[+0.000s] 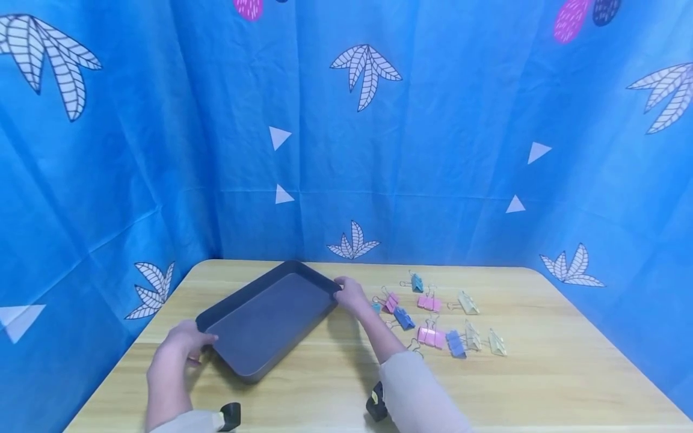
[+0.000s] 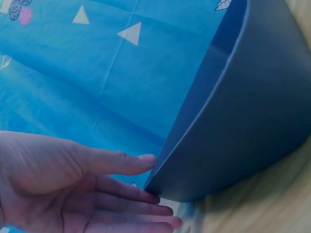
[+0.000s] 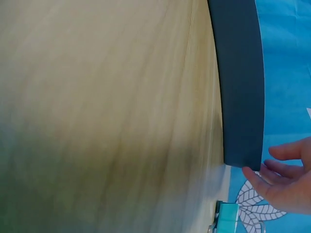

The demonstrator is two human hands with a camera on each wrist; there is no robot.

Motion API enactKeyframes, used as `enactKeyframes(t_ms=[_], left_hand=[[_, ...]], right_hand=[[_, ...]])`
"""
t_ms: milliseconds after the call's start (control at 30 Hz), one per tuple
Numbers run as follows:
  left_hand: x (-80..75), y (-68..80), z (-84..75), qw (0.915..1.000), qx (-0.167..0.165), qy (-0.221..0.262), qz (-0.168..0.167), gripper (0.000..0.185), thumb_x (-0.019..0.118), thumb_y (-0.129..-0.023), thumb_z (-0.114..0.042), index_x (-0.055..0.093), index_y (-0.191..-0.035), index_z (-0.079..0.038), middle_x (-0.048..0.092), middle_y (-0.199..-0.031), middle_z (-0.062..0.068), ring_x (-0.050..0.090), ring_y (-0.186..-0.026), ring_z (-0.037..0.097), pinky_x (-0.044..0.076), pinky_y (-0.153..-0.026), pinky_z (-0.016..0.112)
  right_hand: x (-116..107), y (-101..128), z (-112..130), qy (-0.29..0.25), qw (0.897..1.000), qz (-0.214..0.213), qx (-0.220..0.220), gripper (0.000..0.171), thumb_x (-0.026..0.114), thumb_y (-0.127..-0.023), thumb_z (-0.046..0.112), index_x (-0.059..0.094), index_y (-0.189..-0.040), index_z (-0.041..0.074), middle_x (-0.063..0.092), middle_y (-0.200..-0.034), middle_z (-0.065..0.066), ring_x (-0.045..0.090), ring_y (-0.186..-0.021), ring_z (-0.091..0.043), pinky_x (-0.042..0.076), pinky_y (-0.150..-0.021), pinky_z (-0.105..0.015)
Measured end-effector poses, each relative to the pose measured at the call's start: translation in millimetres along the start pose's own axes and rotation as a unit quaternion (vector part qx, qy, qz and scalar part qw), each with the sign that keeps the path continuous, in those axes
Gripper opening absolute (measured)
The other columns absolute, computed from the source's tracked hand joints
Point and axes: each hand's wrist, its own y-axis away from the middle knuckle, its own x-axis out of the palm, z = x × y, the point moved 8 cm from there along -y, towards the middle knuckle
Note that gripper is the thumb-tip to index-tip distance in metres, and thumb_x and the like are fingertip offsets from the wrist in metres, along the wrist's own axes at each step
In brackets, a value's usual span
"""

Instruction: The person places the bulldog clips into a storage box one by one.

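Observation:
A dark grey rectangular baking pan lies at a slant over the left half of the table. My left hand pinches its left corner, thumb over the rim and fingers outside, as the left wrist view shows of that hand too. At the far right corner my right hand grips the rim. In the right wrist view, the fingers of that hand meet the end of the pan's side wall. The inside of the pan is bare.
Several binder clips lie scattered right of the pan, among them a pink one, a blue one, a teal one and a pale yellow one. My right forearm passes beside them. A blue patterned curtain encloses the wooden table.

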Motion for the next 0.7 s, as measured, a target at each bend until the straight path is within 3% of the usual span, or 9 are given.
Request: enactKeyframes(t_ms=[100, 233, 433, 533, 700], left_hand=[[8.5, -2.8, -1.2, 0.9997, 0.002, 0.001, 0.023, 0.04, 0.051, -0.087, 0.004, 0.029, -0.11, 0.026, 0.045, -0.089, 0.03, 0.057, -0.072, 0.03, 0.054, -0.063, 0.036], [18.1, -5.4, -2.8, 0.9994, 0.01, -0.004, 0.032, 0.043, 0.049, -0.086, 0.008, 0.024, -0.115, 0.028, 0.044, -0.094, 0.035, 0.06, -0.063, 0.024, 0.053, -0.061, 0.034], [21.5, -12.8, -2.3, 0.9998, 0.017, -0.008, 0.007, 0.039, 0.044, -0.085, 0.012, 0.027, -0.116, 0.028, 0.04, -0.101, 0.043, 0.059, -0.055, 0.02, 0.053, -0.055, 0.031], [17.8, -15.2, -4.4, 0.9986, 0.029, -0.043, -0.01, 0.036, 0.045, -0.085, 0.011, 0.031, -0.114, 0.029, 0.044, -0.098, 0.041, 0.059, -0.058, 0.021, 0.052, -0.056, 0.031], [8.7, -16.5, -11.8, 0.9921, 0.054, -0.104, -0.043, 0.027, 0.045, -0.087, 0.005, 0.042, -0.104, 0.026, 0.054, -0.077, 0.021, 0.056, -0.065, 0.026, 0.047, -0.064, 0.04]], right_hand=[[2, -1, -4, 0.01, 1.0, -0.003, -0.003, 0.046, 0.052, -0.077, -0.012, 0.051, -0.123, -0.009, 0.05, -0.125, -0.024, 0.05, -0.108, -0.036, 0.048, -0.083, -0.04], [-2, 2, -9, 0.035, 0.999, -0.029, 0.001, 0.046, 0.051, -0.073, -0.014, 0.055, -0.119, -0.008, 0.054, -0.12, -0.022, 0.052, -0.105, -0.035, 0.049, -0.075, -0.038], [-10, 11, -8, 0.08, 0.994, -0.067, 0.015, 0.041, 0.054, -0.072, -0.012, 0.06, -0.112, -0.007, 0.059, -0.112, -0.021, 0.053, -0.107, -0.037, 0.045, -0.088, -0.044], [-10, 15, -4, 0.098, 0.993, -0.063, 0.014, 0.042, 0.056, -0.072, -0.012, 0.059, -0.114, -0.007, 0.057, -0.114, -0.021, 0.051, -0.108, -0.037, 0.043, -0.091, -0.045], [-12, 19, 1, 0.112, 0.993, -0.044, 0.02, 0.042, 0.054, -0.072, -0.012, 0.059, -0.114, -0.008, 0.056, -0.114, -0.021, 0.052, -0.107, -0.037, 0.043, -0.09, -0.045]])
